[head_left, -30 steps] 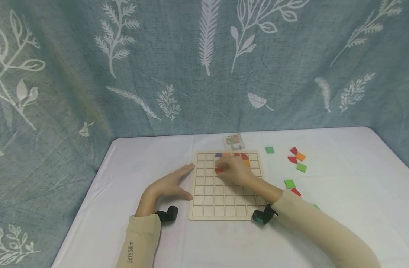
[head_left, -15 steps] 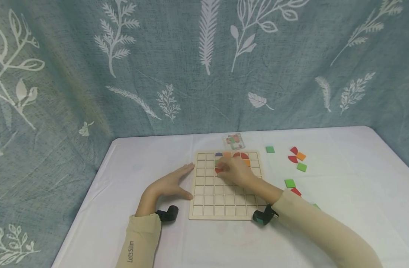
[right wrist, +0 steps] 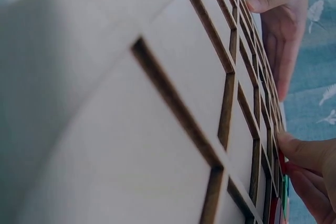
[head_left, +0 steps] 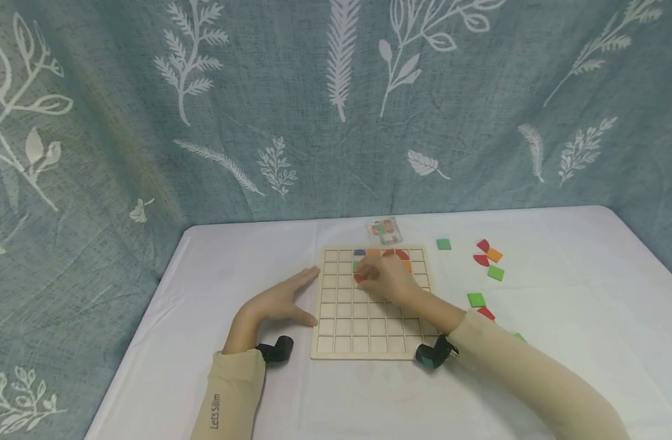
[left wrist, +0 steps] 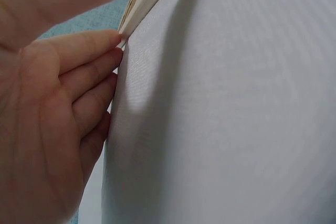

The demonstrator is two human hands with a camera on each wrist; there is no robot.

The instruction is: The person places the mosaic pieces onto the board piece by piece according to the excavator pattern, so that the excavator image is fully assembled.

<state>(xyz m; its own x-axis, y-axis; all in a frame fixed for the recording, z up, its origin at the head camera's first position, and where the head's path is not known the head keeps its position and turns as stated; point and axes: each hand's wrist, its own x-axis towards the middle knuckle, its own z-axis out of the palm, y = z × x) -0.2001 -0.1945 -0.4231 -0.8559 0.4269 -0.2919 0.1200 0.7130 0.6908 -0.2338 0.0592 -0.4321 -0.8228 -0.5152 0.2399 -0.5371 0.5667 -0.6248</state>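
A wooden grid board (head_left: 360,345) lies on the table. My left hand (head_left: 275,305) is spread at its left edge, thumb and fingertips touching the rim; in the left wrist view the fingers (left wrist: 89,72) are nearly straight. Over the upper middle of the board, my right hand (head_left: 388,278) pinches a red quarter-circle tile (head_left: 359,278) at a cell. That red tile (right wrist: 282,162) shows between thumb and finger in the right wrist view. Around the hand, the grid holds a blue piece (head_left: 360,252), an orange tile (head_left: 373,252), red pieces (head_left: 402,253) and a partly hidden green tile (head_left: 356,266).
Right of the board lie loose pieces: green tiles (head_left: 476,300), red quarter circles (head_left: 481,260) and an orange square (head_left: 494,255). A patterned card (head_left: 384,231) sits behind the board. A leaf-print curtain (head_left: 314,110) hangs behind the white table (head_left: 231,256).
Almost nothing differs. The right hand stays at the same cell with its fingertips on the red tile, and the left hand keeps its place at the board's edge.
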